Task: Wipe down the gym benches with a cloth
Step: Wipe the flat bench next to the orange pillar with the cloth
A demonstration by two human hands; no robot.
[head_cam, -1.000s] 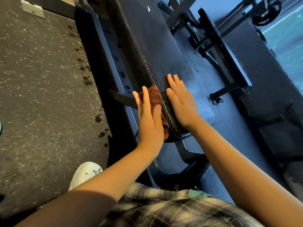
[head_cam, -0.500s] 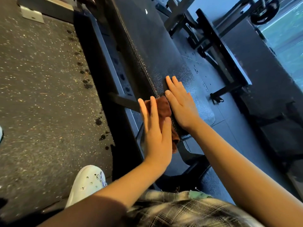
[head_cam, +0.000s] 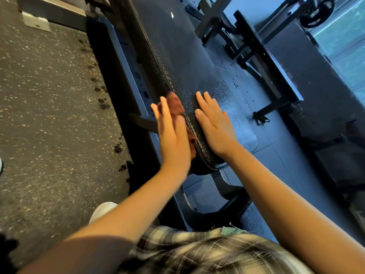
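A person's left hand (head_cam: 173, 135), fingers straight and close together, presses a reddish-brown cloth (head_cam: 174, 104) flat against the side edge of a black padded bench (head_cam: 177, 46); the hand is slightly blurred. The cloth sits between that palm and the stitched seam of the pad, its upper end showing beyond the fingertips. Just to the right, the right hand (head_cam: 213, 125) lies palm-down on top of the pad near its close end, fingers extended and together, holding nothing. The two hands are near each other, with the pad's edge between them. Left of the left hand spreads a speckled rubber floor (head_cam: 49, 115) marked by a trail of dark spots (head_cam: 104, 103). Below the forearms are a white shoe (head_cam: 102, 211) and a plaid garment (head_cam: 197, 254). Beyond the right hand stands a dark metal frame (head_cam: 262, 62), with a weight plate (head_cam: 316, 14) farther off.
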